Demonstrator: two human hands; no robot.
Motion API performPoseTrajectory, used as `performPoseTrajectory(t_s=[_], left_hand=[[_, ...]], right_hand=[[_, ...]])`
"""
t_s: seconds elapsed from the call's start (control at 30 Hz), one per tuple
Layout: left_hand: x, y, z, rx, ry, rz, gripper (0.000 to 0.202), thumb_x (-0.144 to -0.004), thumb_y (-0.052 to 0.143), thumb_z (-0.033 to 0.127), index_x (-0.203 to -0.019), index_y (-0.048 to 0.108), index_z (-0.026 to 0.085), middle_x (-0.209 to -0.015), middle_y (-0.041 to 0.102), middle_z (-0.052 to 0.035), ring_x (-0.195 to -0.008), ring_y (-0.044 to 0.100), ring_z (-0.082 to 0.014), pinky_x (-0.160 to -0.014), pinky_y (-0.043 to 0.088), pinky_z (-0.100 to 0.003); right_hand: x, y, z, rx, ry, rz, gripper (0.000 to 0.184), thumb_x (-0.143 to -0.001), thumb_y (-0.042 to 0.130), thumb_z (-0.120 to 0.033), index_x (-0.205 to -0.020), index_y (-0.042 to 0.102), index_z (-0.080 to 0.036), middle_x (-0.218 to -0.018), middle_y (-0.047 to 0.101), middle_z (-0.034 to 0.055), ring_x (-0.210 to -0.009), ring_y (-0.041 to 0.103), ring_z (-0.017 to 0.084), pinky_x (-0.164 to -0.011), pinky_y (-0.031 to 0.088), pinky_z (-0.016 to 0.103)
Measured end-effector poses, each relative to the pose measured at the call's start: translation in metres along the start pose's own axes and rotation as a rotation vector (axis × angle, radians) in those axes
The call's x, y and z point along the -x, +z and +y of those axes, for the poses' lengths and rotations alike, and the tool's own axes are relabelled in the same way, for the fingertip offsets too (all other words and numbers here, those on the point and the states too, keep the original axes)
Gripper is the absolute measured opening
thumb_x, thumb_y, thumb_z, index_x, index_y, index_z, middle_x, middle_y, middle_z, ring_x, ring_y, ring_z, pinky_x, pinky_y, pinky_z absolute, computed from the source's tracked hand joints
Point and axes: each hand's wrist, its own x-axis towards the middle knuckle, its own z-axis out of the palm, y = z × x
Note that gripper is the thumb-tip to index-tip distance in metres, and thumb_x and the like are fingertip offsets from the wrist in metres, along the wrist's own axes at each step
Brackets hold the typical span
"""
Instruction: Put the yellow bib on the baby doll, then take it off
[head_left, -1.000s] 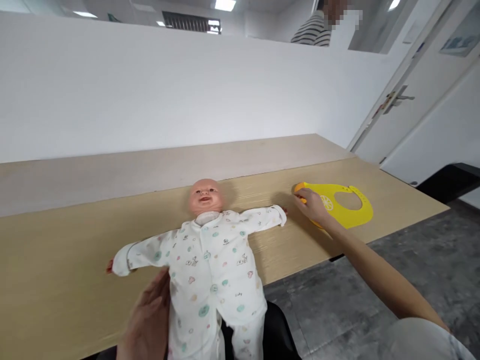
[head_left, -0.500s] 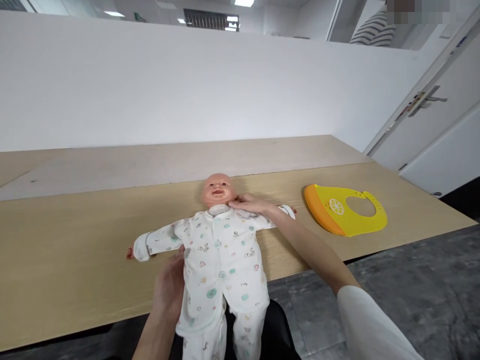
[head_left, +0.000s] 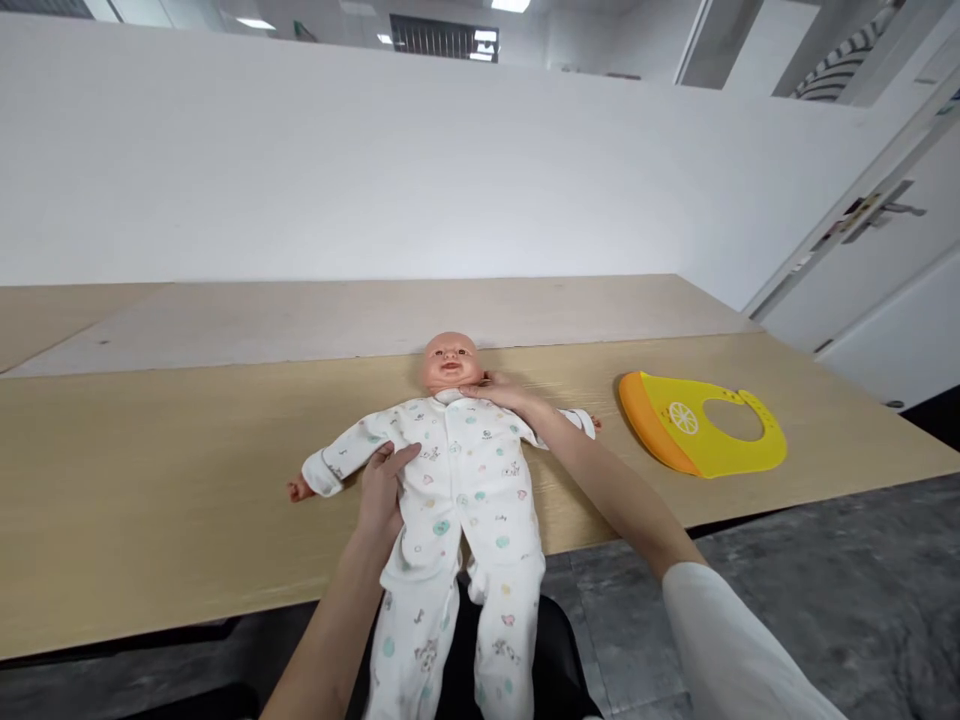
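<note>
A: Where are the hands?
B: The left hand (head_left: 382, 485) lies open, flat on the doll (head_left: 465, 480), likely steadying it: its legs overhang the table (head_left: 150, 480). The right hand (head_left: 499, 392) touches the collar; its grip is unclear. The bib (head_left: 701, 425) lies well apart.

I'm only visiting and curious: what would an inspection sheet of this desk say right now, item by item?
Surface: light wooden table, with a paler table behind it.
Job's things: baby doll in a printed white romper, lying on its back, legs hanging over the near edge.
Clutter: yellow bib flat on the table to the right of the doll, apart from it.
Hands: left hand lies flat on the doll's side; right hand is at the doll's collar, grip not clear.
Cables: nothing seen.
Surroundings: white partition, door at right, black chair below the doll's legs.
</note>
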Motion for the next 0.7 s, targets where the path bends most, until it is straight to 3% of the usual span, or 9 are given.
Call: performPoseTrajectory(t_s=[0.1, 0.2, 0.4, 0.53, 0.7], left_hand=[[-0.016, 0.004, 0.002, -0.019, 0.024, 0.05, 0.053, -0.047, 0.079, 0.016, -0.082, 0.04, 0.023, -0.07, 0.058, 0.0065, -0.061, 0.059, -0.0135, -0.061, 0.048, -0.026], [-0.029, 0.006, 0.004, -0.063, 0.04, 0.114, 0.051, -0.049, 0.077, 0.014, -0.085, 0.042, 0.023, -0.073, 0.057, 0.0056, -0.063, 0.057, -0.0127, -0.061, 0.047, -0.026], [-0.043, 0.013, 0.004, -0.158, 0.088, 0.188, 0.044, -0.057, 0.071, 0.009, -0.088, 0.043, 0.023, -0.065, 0.044, 0.0078, -0.063, 0.053, -0.0126, -0.063, 0.046, -0.027], [-0.05, 0.024, 0.005, -0.143, 0.1, 0.233, 0.042, -0.057, 0.067, 0.004, -0.087, 0.043, 0.022, -0.069, 0.046, 0.0072, -0.06, 0.049, -0.0096, -0.061, 0.044, -0.024], [-0.048, 0.033, 0.012, -0.117, 0.104, 0.345, 0.044, -0.051, 0.067, -0.002, -0.083, 0.046, 0.02, -0.061, 0.041, 0.0094, -0.051, 0.037, -0.0065, -0.05, 0.033, -0.02]], right_hand=[[-0.01, -0.004, -0.002, 0.028, 0.0, 0.024, 0.049, -0.075, 0.08, -0.029, -0.117, 0.064, -0.009, -0.115, 0.069, 0.0118, -0.105, 0.066, 0.018, -0.1, 0.052, 0.032], [-0.01, -0.01, -0.003, 0.182, -0.092, 0.085, 0.042, -0.081, 0.072, -0.036, -0.114, 0.065, -0.011, -0.111, 0.069, 0.0109, -0.103, 0.065, 0.019, -0.094, 0.052, 0.032], [0.031, -0.023, 0.006, 0.529, -0.31, 0.382, 0.043, -0.089, 0.058, -0.044, -0.12, 0.061, -0.015, -0.127, 0.06, 0.0118, -0.118, 0.056, 0.023, -0.104, 0.043, 0.035], [0.063, -0.029, 0.013, 0.681, -0.455, 0.455, 0.033, -0.09, 0.053, -0.039, -0.107, 0.062, -0.013, -0.106, 0.062, 0.0113, -0.102, 0.056, 0.021, -0.094, 0.042, 0.033], [0.093, -0.022, 0.012, 0.689, -0.317, 0.363, 0.033, -0.093, 0.05, -0.045, -0.104, 0.06, -0.016, -0.076, 0.057, 0.002, -0.07, 0.05, 0.012, -0.07, 0.034, 0.025]])
